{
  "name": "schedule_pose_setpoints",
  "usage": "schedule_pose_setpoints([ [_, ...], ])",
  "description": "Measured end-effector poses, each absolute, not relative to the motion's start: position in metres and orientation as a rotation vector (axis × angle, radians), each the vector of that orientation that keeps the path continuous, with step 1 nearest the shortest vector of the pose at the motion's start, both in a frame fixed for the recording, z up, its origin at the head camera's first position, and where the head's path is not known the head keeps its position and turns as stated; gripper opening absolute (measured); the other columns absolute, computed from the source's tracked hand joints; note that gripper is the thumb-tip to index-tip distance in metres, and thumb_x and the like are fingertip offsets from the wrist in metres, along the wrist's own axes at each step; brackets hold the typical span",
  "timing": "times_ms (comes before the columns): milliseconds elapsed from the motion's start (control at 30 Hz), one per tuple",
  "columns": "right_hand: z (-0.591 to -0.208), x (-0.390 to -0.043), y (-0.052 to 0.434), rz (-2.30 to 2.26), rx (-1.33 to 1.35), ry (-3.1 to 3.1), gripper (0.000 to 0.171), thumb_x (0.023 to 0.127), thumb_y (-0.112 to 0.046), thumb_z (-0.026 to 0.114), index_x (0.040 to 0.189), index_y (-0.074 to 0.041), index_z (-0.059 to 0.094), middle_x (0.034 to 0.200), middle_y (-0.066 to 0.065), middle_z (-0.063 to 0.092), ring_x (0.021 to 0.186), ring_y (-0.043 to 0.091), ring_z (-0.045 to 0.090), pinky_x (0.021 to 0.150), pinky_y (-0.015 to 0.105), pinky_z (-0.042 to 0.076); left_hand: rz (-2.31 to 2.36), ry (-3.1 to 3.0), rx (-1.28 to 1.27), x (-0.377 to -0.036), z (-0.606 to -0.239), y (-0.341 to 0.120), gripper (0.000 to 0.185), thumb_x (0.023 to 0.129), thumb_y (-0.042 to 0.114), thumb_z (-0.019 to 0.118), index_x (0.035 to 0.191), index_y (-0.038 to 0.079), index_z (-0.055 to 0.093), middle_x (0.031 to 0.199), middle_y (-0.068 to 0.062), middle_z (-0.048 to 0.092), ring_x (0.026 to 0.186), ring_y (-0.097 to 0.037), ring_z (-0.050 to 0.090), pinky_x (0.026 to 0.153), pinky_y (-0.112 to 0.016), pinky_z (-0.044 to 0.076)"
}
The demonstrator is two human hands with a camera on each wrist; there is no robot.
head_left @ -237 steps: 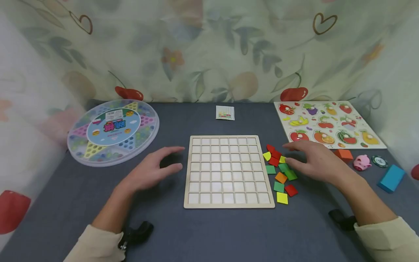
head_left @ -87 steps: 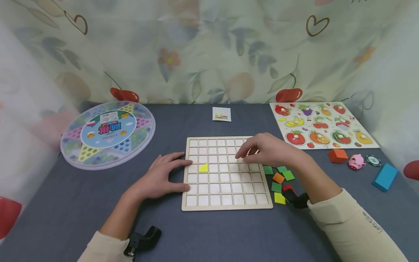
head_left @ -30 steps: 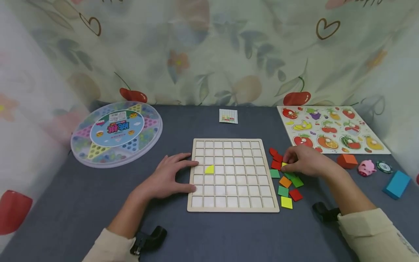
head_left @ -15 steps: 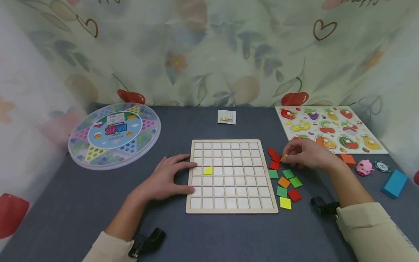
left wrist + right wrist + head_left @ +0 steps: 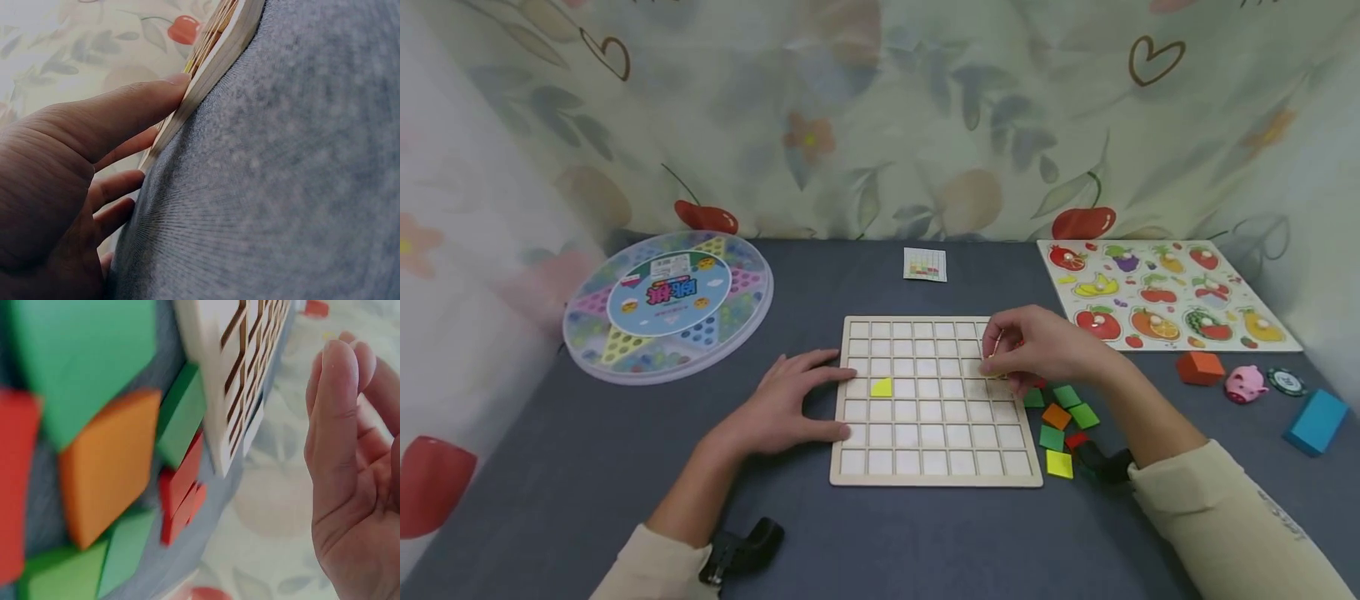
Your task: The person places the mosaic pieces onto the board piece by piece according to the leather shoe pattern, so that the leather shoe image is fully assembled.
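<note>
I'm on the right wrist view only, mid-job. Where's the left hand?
Observer: The left hand is at the left edge of the grid board, thumb and forefinger touching its frame.
Operator: Does any cell hold a piece?
Observer: One shows in the head view: a yellow piece, second column from the left, middle row.
Operator: And off to the right, past the loose tiles?
Observer: A pink pig figure sits between an orange block and a round chip.
</note>
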State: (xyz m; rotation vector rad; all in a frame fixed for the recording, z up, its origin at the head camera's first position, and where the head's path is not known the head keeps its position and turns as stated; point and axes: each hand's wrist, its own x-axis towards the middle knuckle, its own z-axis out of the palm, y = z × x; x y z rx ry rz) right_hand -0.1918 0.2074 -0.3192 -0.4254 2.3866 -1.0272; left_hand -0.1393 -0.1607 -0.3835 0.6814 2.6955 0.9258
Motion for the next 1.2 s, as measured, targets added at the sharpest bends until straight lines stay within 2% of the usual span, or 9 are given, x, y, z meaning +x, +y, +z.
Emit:
schedule_pose_setpoints([
  [167, -0.32, -0.193, 0.192, -0.976, -0.488, 2.359, 0.016, 0.094, -0.013, 0.077, 0.107, -0.004, 0.075, 0.085, 0.008, 0.071, 0.07, 0.022, 0.066, 0.07, 0.033, 0.06, 0.914, 2.683, 0.68, -0.14, -0.385, -0.159, 0.071, 0.087, 0.044, 0.082, 0.149, 0.021, 0.057, 0.165, -0.013, 0.037, 0.155, -0.039, 0.03, 0.126, -0.068, 0.003],
  [333, -0.323, -0.195, 0.182, -0.911, -0.565, 2.366, 0.017, 0.095, -0.007, 0.071, 0.111, -0.006, 0.077, 0.095, 0.009, 0.069, 0.075, 0.021, 0.063, 0.071, 0.033, 0.058, 0.916, 2.683, 0.692, -0.14, -0.383, -0.157, 0.072, 0.086, 0.044, 0.082, 0.149, 0.021, 0.057, 0.165, -0.014, 0.037, 0.155, -0.039, 0.03, 0.126, -0.067, 0.003],
  [467, -0.326, -0.194, 0.17, -0.919, -0.565, 2.371, 0.01, 0.092, -0.006, 0.074, 0.102, -0.007, 0.074, 0.091, 0.008, 0.066, 0.077, 0.021, 0.063, 0.068, 0.035, 0.061, 0.922, 2.68, 0.686, -0.141, -0.384, -0.158, 0.072, 0.086, 0.043, 0.082, 0.149, 0.021, 0.057, 0.165, -0.014, 0.037, 0.155, -0.038, 0.029, 0.127, -0.066, 0.002],
  [633, -0.329, -0.196, 0.151, -0.88, -0.648, 2.361, 0.006, 0.092, -0.003, 0.074, 0.094, -0.008, 0.077, 0.083, 0.005, 0.07, 0.067, 0.018, 0.062, 0.062, 0.035, 0.058, 0.925, 2.685, 0.686, -0.14, -0.383, -0.16, 0.071, 0.086, 0.043, 0.082, 0.149, 0.02, 0.058, 0.165, -0.014, 0.037, 0.155, -0.039, 0.029, 0.126, -0.066, 0.003],
  [733, -0.331, -0.197, 0.141, -0.817, -0.711, 2.372, 0.012, 0.092, -0.002, 0.071, 0.099, -0.008, 0.079, 0.084, 0.002, 0.072, 0.065, 0.015, 0.061, 0.065, 0.032, 0.056, 0.936, 2.687, 0.683, -0.14, -0.383, -0.161, 0.071, 0.086, 0.042, 0.083, 0.149, 0.02, 0.058, 0.165, -0.014, 0.037, 0.155, -0.039, 0.029, 0.126, -0.067, 0.003],
  [833, -0.331, -0.199, 0.132, -0.776, -0.735, 2.392, 0.013, 0.091, -0.002, 0.073, 0.101, -0.009, 0.075, 0.086, 0.002, 0.07, 0.071, 0.014, 0.062, 0.071, 0.031, 0.054, 0.945, 2.687, 0.69, -0.141, -0.383, -0.162, 0.071, 0.086, 0.042, 0.083, 0.149, 0.02, 0.058, 0.165, -0.014, 0.037, 0.155, -0.039, 0.03, 0.126, -0.067, 0.002],
  [967, -0.331, -0.199, 0.126, -0.792, -0.72, 2.422, 0.011, 0.087, -0.002, 0.078, 0.092, -0.01, 0.072, 0.085, 0.001, 0.069, 0.078, 0.016, 0.062, 0.076, 0.031, 0.052, 0.954, 2.681, 0.689, -0.141, -0.382, -0.161, 0.071, 0.086, 0.042, 0.083, 0.149, 0.021, 0.058, 0.165, -0.013, 0.037, 0.155, -0.038, 0.029, 0.126, -0.067, 0.002],
  [1200, -0.334, -0.199, 0.123, -0.808, -0.686, 2.452, 0.012, 0.086, -0.002, 0.08, 0.082, -0.012, 0.074, 0.081, 0.0, 0.071, 0.076, 0.015, 0.06, 0.075, 0.03, 0.051, 0.956, 2.675, 0.675, -0.14, -0.382, -0.162, 0.071, 0.085, 0.041, 0.083, 0.149, 0.021, 0.058, 0.165, -0.013, 0.036, 0.156, -0.038, 0.028, 0.126, -0.066, 0.002],
])
